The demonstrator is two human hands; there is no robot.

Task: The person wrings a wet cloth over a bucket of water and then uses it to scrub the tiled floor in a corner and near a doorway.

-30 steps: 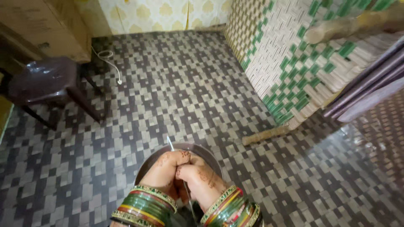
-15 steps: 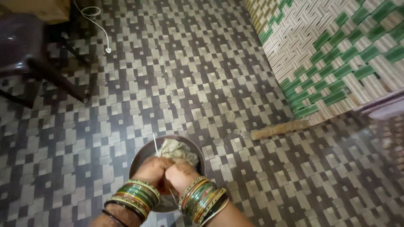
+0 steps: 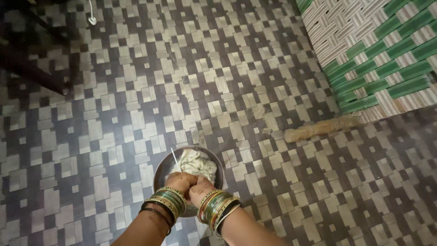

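The floor [image 3: 255, 68] is covered with a sheet patterned in small grey, beige and dark brown blocks, and it fills most of the view. At the upper right stands a woven cot [image 3: 387, 54] with cream and green strapping, and its wooden leg [image 3: 321, 128] reaches down to the floor, lying almost level across the picture. In the upper left corner a dark chair leg [image 3: 32, 70] slants across the pattern, with the end of a white cable [image 3: 91, 18] just above it. Low in the middle, a round steel bowl [image 3: 162, 166] sits on the floor and holds a pale, crumpled lump of cloth or dough [image 3: 196, 164]; which of the two cannot be told. A thin metal rod [image 3: 175, 157], perhaps a spoon handle or a needle, rises from the hands with its long axis running up and slightly to the left, its free tip pointing away from the person over the bowl's far rim. The left hand [image 3: 181, 182] and the right hand [image 3: 200, 185] are pressed together at the near rim of the bowl, fingers curled tight around the base of the rod and the near edge of the lump. Both wrists carry stacks of green, gold and red bangles [image 3: 168, 200].
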